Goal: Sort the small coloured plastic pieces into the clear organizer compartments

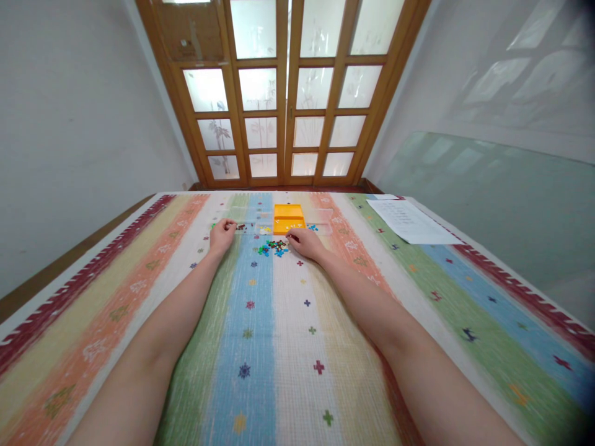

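Left hand by the brown pieces, right hand beside the mixed pile; can't tell if either's pinching anything!

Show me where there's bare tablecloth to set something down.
Bare tablecloth lies between left forearm and right forearm, nearer you than the colored pieces, and from right forearm to paper. It's crowded between left hand and right hand, around the orange box.

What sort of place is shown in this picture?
Probably a room in a home, perhaps for dining: a striped, patterned tablecloth is spread out, wooden glazed doors stand beyond it, and small colourful pieces lie on the cloth.
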Tool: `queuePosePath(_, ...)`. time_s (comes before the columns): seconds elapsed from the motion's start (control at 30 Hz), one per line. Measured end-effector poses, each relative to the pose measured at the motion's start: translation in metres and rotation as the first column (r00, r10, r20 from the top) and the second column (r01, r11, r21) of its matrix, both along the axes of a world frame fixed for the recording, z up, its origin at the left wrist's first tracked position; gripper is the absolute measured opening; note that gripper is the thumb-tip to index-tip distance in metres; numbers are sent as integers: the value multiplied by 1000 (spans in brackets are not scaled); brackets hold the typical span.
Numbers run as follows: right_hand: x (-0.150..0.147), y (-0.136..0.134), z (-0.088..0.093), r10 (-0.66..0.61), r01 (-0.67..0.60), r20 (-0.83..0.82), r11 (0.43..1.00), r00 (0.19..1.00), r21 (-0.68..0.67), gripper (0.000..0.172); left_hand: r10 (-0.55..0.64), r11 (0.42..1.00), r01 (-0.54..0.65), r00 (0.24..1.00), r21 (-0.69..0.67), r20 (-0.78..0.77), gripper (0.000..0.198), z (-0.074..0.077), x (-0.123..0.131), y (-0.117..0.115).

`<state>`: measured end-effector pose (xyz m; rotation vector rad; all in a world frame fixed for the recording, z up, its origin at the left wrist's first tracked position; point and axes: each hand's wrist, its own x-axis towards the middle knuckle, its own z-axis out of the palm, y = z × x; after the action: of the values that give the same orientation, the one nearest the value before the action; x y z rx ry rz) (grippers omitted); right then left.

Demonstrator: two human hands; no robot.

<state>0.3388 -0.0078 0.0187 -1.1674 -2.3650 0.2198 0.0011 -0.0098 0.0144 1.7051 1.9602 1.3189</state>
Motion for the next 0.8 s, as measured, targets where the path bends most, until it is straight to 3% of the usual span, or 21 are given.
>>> queuePosePath(0.2, -1, -3, 2, -3, 3, -3, 1000, 1000, 10, 21, 37, 999, -38, 999, -13, -18, 31, 2, -2, -2)
queuePosePath(0.43, -1, -2, 2, 3, -3, 1, 1000, 1000, 10, 21, -37, 999, 36, 994, -12, -102, 31, 5, 3, -7)
queuePosePath(0.6, -1, 0, 0, -1, 1, 9, 1000, 1000, 7, 20, -257, 966, 255, 944, -38, -208, 29, 8, 16, -14)
queuePosePath(0.8, -2, -1, 0, -12, 12, 14, 1000, 1000, 9, 21, -580, 813, 550, 743, -191, -334, 23, 15, 38, -27)
